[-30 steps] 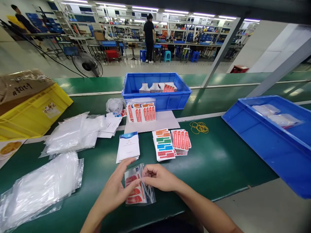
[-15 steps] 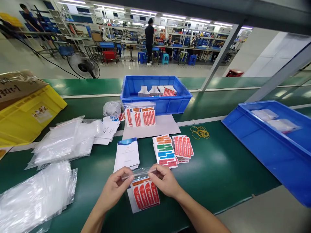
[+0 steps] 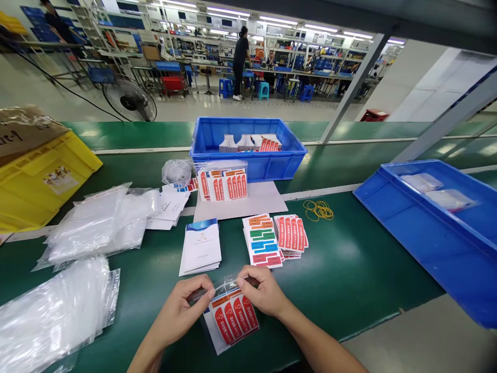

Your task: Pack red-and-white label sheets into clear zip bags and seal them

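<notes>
Between my hands is a clear zip-lock bag (image 3: 235, 317) holding red label cards and a white sheet or booklet. My left hand (image 3: 179, 306) pinches the left end of its top edge, and my right hand (image 3: 264, 291) pinches the right end. The bag hangs tilted over the green table, its top strip slightly bowed. Beyond it lie a stack of white booklets (image 3: 201, 247), a stack of multicoloured label cards (image 3: 262, 241) and a stack of red label cards (image 3: 291, 234). Filled bags (image 3: 222, 184) lean against a blue bin.
The blue bin (image 3: 248, 165) holds card stacks. Empty clear bags (image 3: 58, 316) lie at left, near a yellow crate (image 3: 46, 176). Yellow rubber bands (image 3: 318, 210) lie right of the cards. Another blue bin (image 3: 423, 228) stands tilted at right. A person (image 3: 240, 62) stands in the background.
The bag has tilted and shifted slightly down and right between my hands, its top strip now more bowed. Both hands keep their pinch. The camera view has shifted slightly.
</notes>
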Motion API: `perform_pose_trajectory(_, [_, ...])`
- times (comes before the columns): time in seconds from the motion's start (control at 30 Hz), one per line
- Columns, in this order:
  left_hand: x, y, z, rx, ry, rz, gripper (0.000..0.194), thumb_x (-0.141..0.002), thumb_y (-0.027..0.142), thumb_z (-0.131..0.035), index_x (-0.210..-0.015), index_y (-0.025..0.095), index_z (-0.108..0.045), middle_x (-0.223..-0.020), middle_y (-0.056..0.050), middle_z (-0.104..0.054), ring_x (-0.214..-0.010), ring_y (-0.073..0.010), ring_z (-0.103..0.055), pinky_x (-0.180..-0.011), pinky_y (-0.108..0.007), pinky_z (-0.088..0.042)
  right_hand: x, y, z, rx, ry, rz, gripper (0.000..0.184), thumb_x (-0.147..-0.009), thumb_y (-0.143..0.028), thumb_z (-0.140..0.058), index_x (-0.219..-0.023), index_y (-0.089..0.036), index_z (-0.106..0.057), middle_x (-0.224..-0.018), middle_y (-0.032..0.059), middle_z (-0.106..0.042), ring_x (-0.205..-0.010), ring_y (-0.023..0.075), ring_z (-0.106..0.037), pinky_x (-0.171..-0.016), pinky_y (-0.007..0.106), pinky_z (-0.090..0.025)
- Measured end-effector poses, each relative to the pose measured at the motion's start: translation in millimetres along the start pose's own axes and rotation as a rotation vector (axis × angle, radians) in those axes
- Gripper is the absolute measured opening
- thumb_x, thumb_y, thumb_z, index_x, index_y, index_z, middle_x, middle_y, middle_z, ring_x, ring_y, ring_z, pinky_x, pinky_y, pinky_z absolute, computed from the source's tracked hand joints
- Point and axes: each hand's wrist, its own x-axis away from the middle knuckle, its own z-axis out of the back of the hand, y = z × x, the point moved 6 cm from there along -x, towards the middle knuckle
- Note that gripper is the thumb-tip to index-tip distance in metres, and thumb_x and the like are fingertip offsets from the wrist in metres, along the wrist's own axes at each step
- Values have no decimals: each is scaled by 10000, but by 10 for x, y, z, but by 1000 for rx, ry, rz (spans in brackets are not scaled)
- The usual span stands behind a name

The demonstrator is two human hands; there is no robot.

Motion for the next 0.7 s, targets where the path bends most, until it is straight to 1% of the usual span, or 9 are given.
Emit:
perform_pose_trajectory(0.13, [-16,-1,-68,-8,-14,49,229,-872,368,-536,-765,169,-574,-717,-12,-552,-626,-125,-474,-569,-227,-366,0,-34,-84,6,-47,8,92,-797,-198,-559,-785,-145,-633,-736,5,-610,-648,100,-527,-596,197,-388])
perform_pose_trajectory(0.27, [-29,48,-119,-37,-11,14,224,-884,343,-522,-760,173,-599,-716,-12,-584,-646,-128,-503,-597,-229,-382,8,-44,-139,20,-59,11,94,-785,-191,-572,-781,-144,-653,-725,6,-621,-643,100,-534,-591,195,-386])
perform_pose_trajectory(0.47, [-10,112,-103,-71,-14,-45,226,-892,319,-515,-747,175,-611,-725,-17,-610,-662,-137,-542,-623,-242,-394,28,-53,-165,48,-74,53,113,-797,-200,-569,-764,-146,-662,-719,9,-626,-653,106,-547,-603,200,-396])
perform_pose_trajectory(0.6, [-5,117,-86,-53,-17,-31,236,-896,330,-508,-753,173,-609,-731,-24,-612,-666,-141,-544,-623,-244,-396,21,-57,-167,29,-73,25,104,-791,-206,-579,-780,-143,-661,-728,12,-630,-648,106,-546,-591,198,-397])
perform_pose_trajectory(0.7, [-13,104,-86,-51,-17,-18,207,-891,328,-522,-780,181,-615,-746,-18,-615,-679,-137,-547,-628,-236,-398,16,-57,-166,24,-75,14,91,-781,-191,-587,-800,-147,-664,-746,12,-637,-657,106,-554,-587,196,-395])
